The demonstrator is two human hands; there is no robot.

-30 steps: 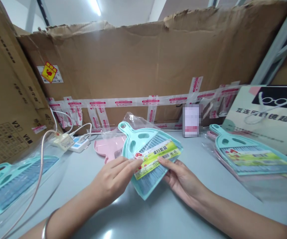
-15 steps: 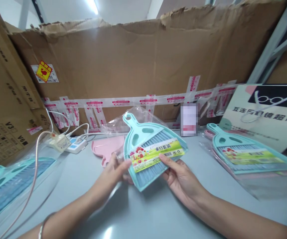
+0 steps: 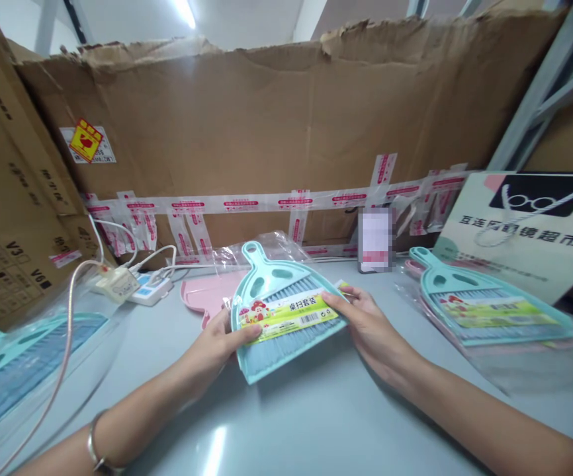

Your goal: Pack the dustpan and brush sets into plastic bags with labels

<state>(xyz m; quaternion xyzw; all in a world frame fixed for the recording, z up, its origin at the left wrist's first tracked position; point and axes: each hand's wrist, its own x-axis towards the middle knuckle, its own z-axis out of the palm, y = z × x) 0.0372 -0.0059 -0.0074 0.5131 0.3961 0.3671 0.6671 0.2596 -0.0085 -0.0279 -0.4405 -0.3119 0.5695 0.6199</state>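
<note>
A turquoise dustpan and brush set (image 3: 266, 354) is held up above the grey table, handle pointing away from me. Around its middle lies a green and yellow printed label (image 3: 291, 314), and clear plastic shows behind the handle. My left hand (image 3: 224, 337) grips the left edge, its thumb on the label's left end. On the right side, my right hand (image 3: 360, 317) pinches the edge with its thumb on the label's right end; the fingers underneath are partly hidden. Behind the set, a pink dustpan (image 3: 212, 294) lies partly covered.
To the right lies a bagged turquoise set (image 3: 495, 301) over pink pieces, before a paper bag (image 3: 519, 231). Another bagged set (image 3: 23, 370) is at left, under a cable (image 3: 71, 330). A power strip (image 3: 152, 289), a phone (image 3: 376, 241) and a large carton (image 3: 266, 132) stand behind.
The held set has shifted slightly left and down and turned a little. My right hand has moved up along its right edge, and my left thumb lies further onto the label.
</note>
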